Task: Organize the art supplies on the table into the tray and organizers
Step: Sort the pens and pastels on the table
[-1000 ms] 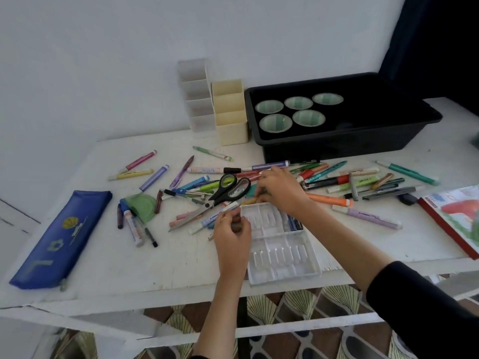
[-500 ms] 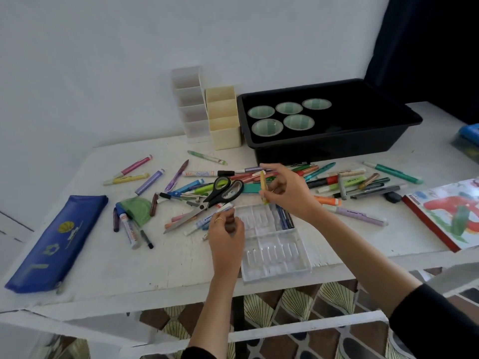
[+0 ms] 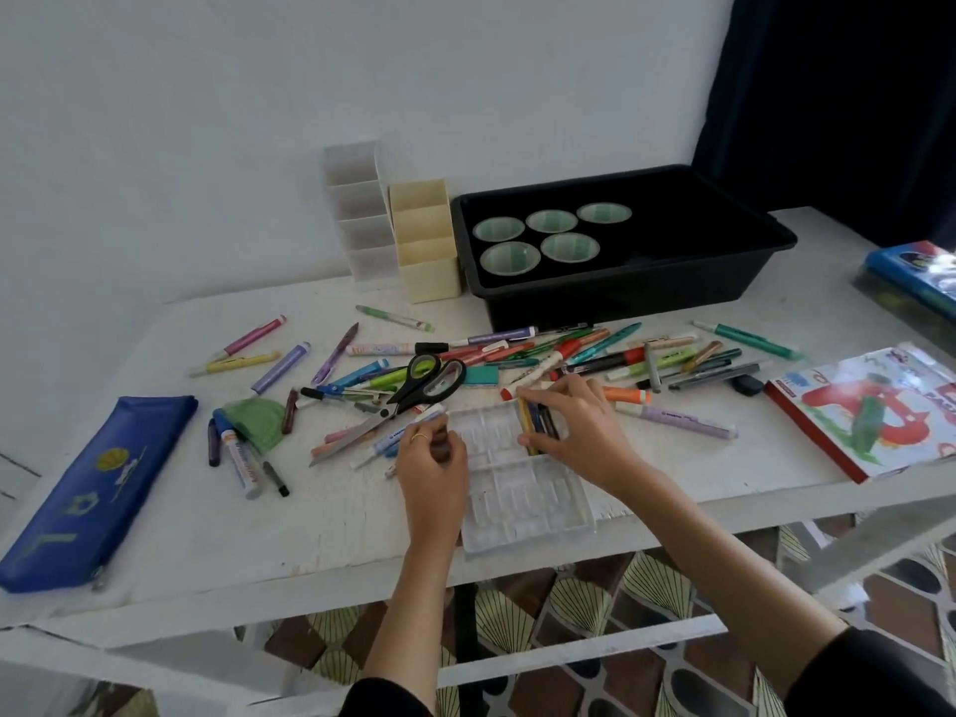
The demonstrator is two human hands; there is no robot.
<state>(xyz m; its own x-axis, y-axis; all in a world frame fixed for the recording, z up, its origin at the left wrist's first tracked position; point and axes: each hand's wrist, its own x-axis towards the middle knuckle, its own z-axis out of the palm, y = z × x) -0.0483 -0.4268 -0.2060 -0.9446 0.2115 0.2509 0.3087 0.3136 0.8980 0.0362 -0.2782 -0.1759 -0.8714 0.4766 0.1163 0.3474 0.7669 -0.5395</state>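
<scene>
Blue pencil case [image 3: 88,489] at the front-left edge of the desk [image 3: 320,514], yellow emblem, pale lettering illegible. White marker [image 3: 240,460] beside it, red print too small to read. Black-handled scissors [image 3: 414,393] mid-desk among loose pens [image 3: 605,345]. Left hand [image 3: 434,473] curls round a small dark stick [image 3: 441,448], left of the clear crayon tray [image 3: 522,509] at the front edge. Right hand [image 3: 579,432] pinches a yellow crayon [image 3: 526,426] in its far slots. White organizer [image 3: 357,214], cream organizer [image 3: 424,245], black tray [image 3: 646,287] along the back edge. Book [image 3: 869,411] front-right, big red letters, word unreadable.

Yellow crayon [image 3: 526,425] now down in clear case [image 3: 517,514]
</scene>
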